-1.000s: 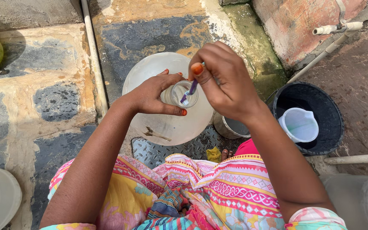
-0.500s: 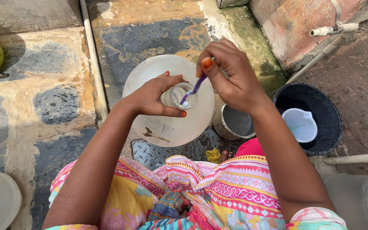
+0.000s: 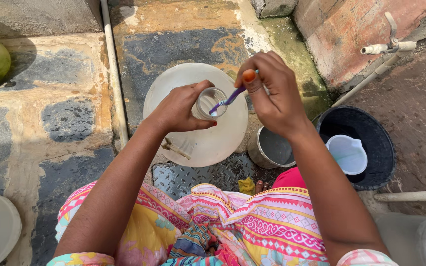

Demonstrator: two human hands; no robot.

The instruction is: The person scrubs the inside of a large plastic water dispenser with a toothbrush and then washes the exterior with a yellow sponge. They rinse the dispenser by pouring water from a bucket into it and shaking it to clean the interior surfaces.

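Your left hand grips the small clear glass jar over the round white basin – your right hand, pinching the purple toothbrush, has lifted slightly, bristles now just inside the rim.

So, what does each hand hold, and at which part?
Left hand grips the glass jar around its side; right hand pinches the toothbrush by its handle end.

- Centre of frame: white round lid under both hands, small twig on its lower left.
- Lower right: steel pot, black bucket holding white jug; crowded.
- Left of pipe: bare stone paving, open passage.
- Upper right: tap projecting from brick wall.
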